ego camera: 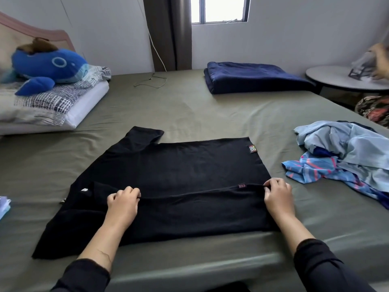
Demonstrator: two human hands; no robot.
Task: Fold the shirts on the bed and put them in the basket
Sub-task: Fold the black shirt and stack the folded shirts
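Both hands grip the folded near edge of the black shirt [168,175]: left hand [123,202] and right hand [277,196] each pinch the fold. The shirt lies flat on the bed [189,110]. Right of the shirt sits a heap of blue shirts [345,152]; beyond it, a folded navy blanket [254,76].

The black shirt [168,175] at frame centre is matt knit cloth, smooth, with small woven labels. The bed sheet [189,106] is matt olive cloth, lightly creased. The folded blanket [252,77], upper right, is dark blue cloth with a soft, slightly napped look. The whale toy [46,64], upper left, is blue plush. The pile of shirts [345,157], right, is thin light-blue cloth, crumpled. The round table [336,77] has a smooth, pale top.
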